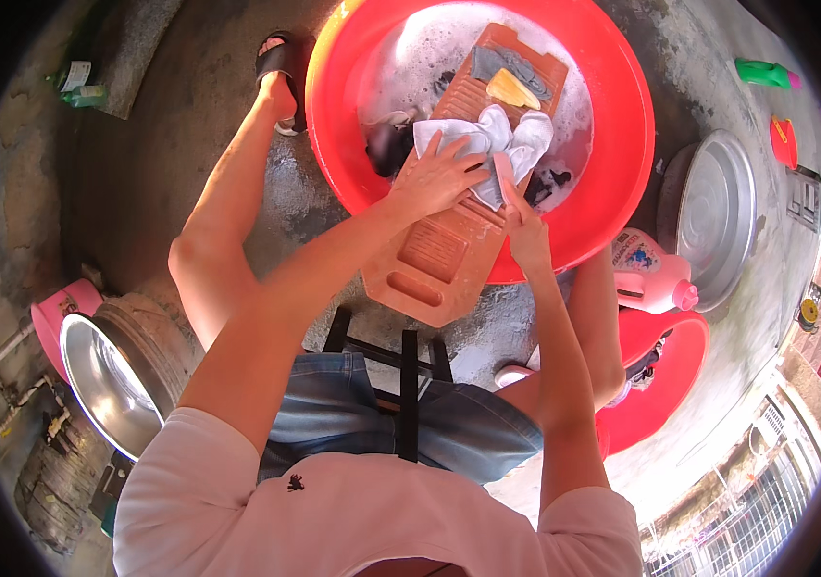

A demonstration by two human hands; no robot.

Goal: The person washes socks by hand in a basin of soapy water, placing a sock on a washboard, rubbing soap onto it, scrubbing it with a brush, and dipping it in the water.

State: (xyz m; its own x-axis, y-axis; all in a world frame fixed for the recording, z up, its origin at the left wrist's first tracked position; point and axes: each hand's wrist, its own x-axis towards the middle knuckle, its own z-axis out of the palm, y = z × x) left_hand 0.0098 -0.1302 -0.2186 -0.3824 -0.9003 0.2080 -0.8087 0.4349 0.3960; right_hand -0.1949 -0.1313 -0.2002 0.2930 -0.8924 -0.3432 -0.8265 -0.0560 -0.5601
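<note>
A light, wet white cloth (pixel 486 137) lies bunched across a brown ridged washboard (pixel 431 252). My left hand (pixel 443 179) rests on the cloth with its fingers spread. The fingers of my right hand (pixel 526 227) are closed around a pink brush-like tool (pixel 504 175), whose far end touches the cloth; its underside is hidden. The washboard leans across the rim of a large red basin (pixel 616 144) of sudsy water. Farther up the board are a yellow bar of soap (pixel 513 89) and a grey cloth (pixel 526 70). Dark pieces of fabric (pixel 390 148) sit in the suds.
A pink detergent jug (pixel 652 270) stands right of the basin, beside a smaller red tub (pixel 670 397) holding clothes. A large metal basin (pixel 717 220) leans farther right. At left are a metal bowl (pixel 104 389) and a pink bucket (pixel 68 310). A black stool frame (pixel 409 389) shows between my legs.
</note>
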